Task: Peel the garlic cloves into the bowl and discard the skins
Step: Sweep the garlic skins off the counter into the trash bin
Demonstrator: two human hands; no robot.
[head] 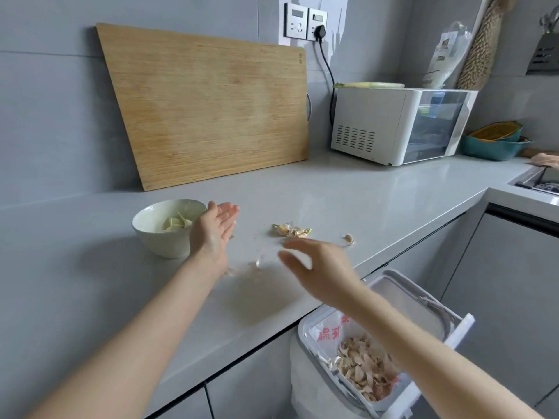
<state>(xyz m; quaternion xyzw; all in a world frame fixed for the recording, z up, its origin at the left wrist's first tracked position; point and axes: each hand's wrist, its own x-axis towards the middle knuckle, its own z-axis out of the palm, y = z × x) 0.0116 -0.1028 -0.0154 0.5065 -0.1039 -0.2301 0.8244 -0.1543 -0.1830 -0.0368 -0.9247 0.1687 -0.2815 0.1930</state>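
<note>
A pale green bowl (165,237) with peeled garlic cloves (177,222) stands on the grey counter. My left hand (216,229) is held edge-on just right of the bowl, fingers straight, holding nothing. My right hand (314,264) hovers blurred above the counter, fingers spread and empty. A small heap of garlic skins (291,230) lies beyond it, and one unpeeled clove (348,238) sits near the counter edge. A few thin skin flakes (257,264) lie between my hands. Below the counter edge stands a white bin (402,293) with a bag full of skins (364,365).
A wooden cutting board (205,101) leans against the wall behind the bowl. A white countertop oven (399,124) stands at the back right, with teal baskets (496,140) beside it. The sink (541,181) is at the far right.
</note>
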